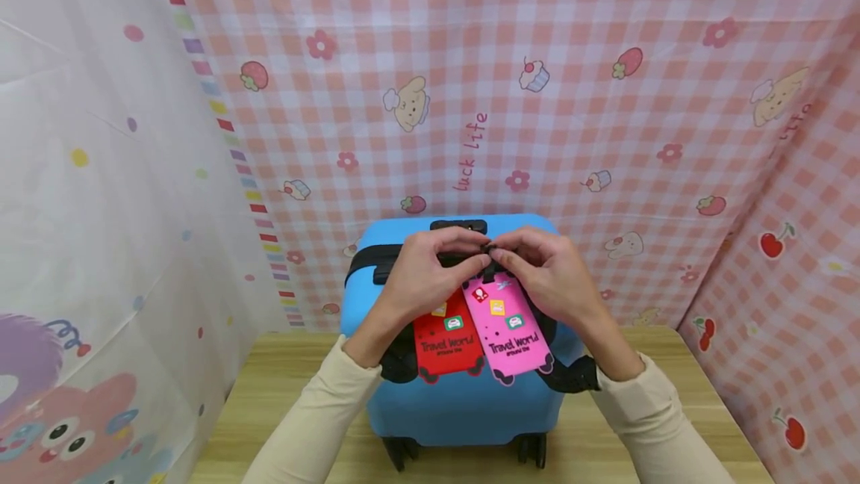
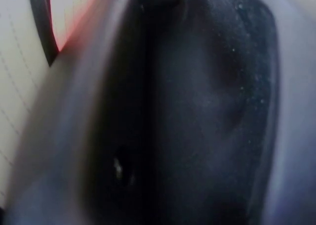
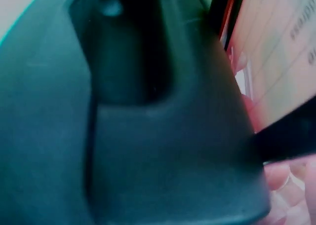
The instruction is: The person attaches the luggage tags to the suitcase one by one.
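Both hands meet above a blue suitcase [image 1: 463, 413]. My left hand [image 1: 419, 278] and right hand [image 1: 561, 278] pinch the thin black strap [image 1: 489, 272] of a pink luggage tag [image 1: 513, 346] between fingertips and thumbs. Beside it hangs a red luggage tag [image 1: 443, 355], its upper part covered by the left hand. Both tags read "Travel World". In the right wrist view, a lined card [image 3: 276, 62] and some fingers [image 3: 291, 198] appear at the right edge. Dark, blurred plastic fills most of both wrist views.
A black band [image 1: 369, 255] crosses the suitcase, and a black fitting [image 1: 459, 226] sits at its far edge. The suitcase stands on wheels [image 1: 535, 450] on a wood-grain surface [image 1: 289, 394]. Pink checked cloth [image 1: 571, 133] hangs behind and at right; white patterned cloth [image 1: 154, 230] hangs at left.
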The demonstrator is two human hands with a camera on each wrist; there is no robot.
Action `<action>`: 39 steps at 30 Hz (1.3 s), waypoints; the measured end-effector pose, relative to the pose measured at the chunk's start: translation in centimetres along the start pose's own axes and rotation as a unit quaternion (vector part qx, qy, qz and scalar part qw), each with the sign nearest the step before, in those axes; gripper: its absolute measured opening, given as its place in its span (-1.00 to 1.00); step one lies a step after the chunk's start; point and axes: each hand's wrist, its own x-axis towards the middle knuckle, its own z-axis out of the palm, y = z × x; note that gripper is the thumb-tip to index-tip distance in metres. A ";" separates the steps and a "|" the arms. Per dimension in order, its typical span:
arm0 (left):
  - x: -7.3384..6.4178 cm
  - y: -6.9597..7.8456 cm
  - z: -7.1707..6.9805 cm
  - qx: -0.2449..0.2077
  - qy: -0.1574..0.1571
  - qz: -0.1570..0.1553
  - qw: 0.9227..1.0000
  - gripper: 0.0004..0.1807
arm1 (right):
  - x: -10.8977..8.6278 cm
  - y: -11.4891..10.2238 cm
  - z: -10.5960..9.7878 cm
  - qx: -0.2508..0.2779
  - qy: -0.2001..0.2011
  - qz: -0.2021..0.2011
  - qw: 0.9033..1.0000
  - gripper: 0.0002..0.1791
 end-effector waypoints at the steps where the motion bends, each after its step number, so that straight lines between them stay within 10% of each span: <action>1: 0.0 0.0 0.0 0.003 0.000 0.001 1.000 -0.74 | 0.1 0.0 0.0 -0.001 0.000 -0.006 1.000 -0.87; 9: 0.0 0.0 -0.3 0.035 0.015 -0.006 0.999 -0.74 | 0.8 0.5 0.1 -0.028 -0.001 -0.056 0.998 -0.91; 19: 0.2 -0.1 -0.6 0.006 -0.011 -0.013 1.000 -0.73 | 0.8 0.0 -0.1 0.036 -0.042 0.020 0.998 -0.91; 39: 0.5 -0.3 -0.4 0.000 -0.011 -0.010 1.000 -0.82 | 0.4 0.0 0.6 0.022 0.007 0.000 1.000 -0.90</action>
